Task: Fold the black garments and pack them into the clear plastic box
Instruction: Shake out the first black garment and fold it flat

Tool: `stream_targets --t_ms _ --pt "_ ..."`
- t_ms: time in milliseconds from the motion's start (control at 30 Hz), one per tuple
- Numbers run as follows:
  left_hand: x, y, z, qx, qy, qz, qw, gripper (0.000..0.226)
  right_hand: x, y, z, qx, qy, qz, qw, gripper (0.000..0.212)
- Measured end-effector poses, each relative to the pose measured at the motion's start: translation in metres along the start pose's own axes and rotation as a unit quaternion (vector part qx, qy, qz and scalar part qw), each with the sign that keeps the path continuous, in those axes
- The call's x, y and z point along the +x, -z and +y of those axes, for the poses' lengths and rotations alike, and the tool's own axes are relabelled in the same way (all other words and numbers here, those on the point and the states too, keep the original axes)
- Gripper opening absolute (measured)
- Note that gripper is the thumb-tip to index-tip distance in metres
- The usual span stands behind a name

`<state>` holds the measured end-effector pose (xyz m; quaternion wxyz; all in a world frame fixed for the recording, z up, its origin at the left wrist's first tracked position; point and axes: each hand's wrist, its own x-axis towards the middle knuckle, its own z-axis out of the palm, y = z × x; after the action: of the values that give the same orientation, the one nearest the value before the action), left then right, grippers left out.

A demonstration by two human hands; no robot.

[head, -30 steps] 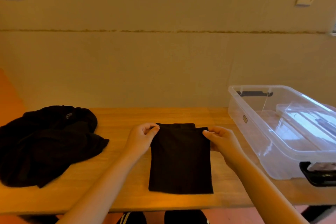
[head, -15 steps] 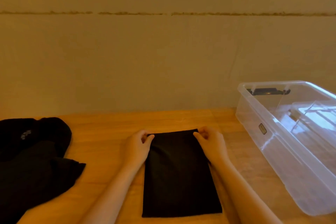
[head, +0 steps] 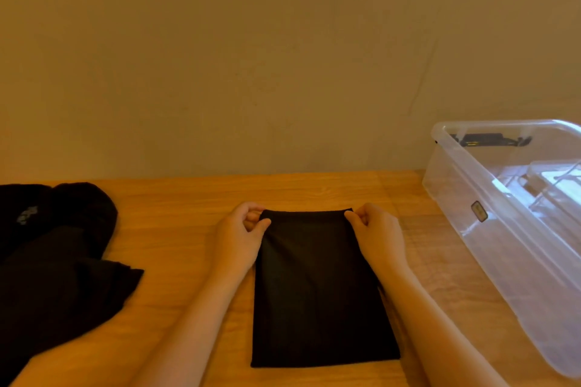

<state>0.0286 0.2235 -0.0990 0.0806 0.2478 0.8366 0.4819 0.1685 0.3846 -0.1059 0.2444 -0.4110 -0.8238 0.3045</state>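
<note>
A folded black garment [head: 317, 289] lies flat as a narrow rectangle on the wooden table [head: 314, 192], in front of me. My left hand [head: 239, 239] pinches its far left corner, and my right hand [head: 377, 236] pinches its far right corner. A loose heap of black garments [head: 53, 264] sits at the left of the table. The clear plastic box [head: 490, 214] stands open at the right, with nothing black inside it.
A clear lid-like piece [head: 556, 185] shows through the box. The box has a black handle clip [head: 490, 140] at its far end. A plain wall [head: 283, 72] rises directly behind the table.
The top fold has been laid down flush with the far edge of the garment. Both hands stayed at its far corners. My view has moved closer and tilted up.
</note>
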Motion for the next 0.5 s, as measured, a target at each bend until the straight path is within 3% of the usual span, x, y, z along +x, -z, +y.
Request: stream_targets --t_ms 133,367,500 --pt "0.0003 -0.0029 0.0 0.039 -0.007 0.042 0.998 0.022 0.002 -0.0028 -0.0018 -0.015 -0.003 -0.002 1.0 0.02" --pt "0.0021 -0.004 0.0003 0.043 0.003 0.047 0.998 0.023 0.0057 -0.0049 0.0018 -0.009 0.006 -0.002 1.0 0.018" --pt "0.0051 0.0032 0.0014 0.048 0.003 -0.019 0.999 0.021 0.0052 -0.0031 0.0021 0.0 0.011 -0.012 1.0 0.015"
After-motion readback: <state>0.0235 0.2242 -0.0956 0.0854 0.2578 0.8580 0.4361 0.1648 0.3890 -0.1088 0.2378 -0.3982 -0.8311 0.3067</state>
